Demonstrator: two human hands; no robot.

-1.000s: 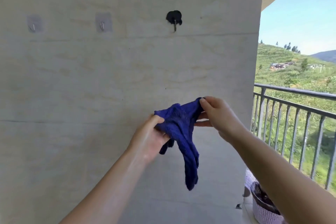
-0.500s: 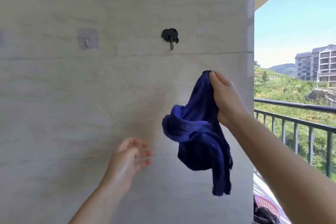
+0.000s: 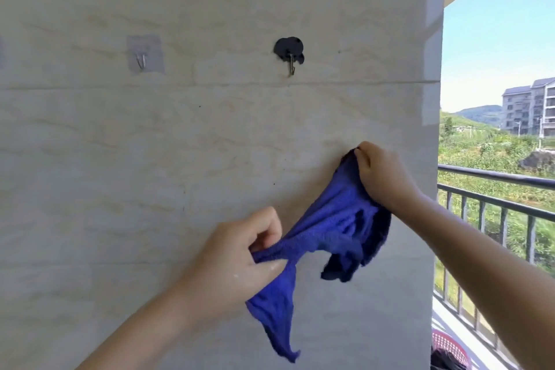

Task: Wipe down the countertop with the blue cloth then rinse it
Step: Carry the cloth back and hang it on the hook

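Observation:
A blue cloth hangs stretched between my two hands in front of a pale tiled wall. My right hand grips its upper corner, up and to the right. Lower and to the left, my left hand pinches another part of the cloth between thumb and fingers. A long tail of cloth dangles below my left hand, and a bunched fold sags under my right wrist. No countertop is in view.
A black wall hook is fixed above the cloth, with a clear adhesive hook to its left. A dark balcony railing runs at the right. A red basket sits at the bottom right.
My left hand, empty half a second ago, has risen and taken hold of the cloth. My right hand has come down with its corner, and the cloth is now pulled out between both hands.

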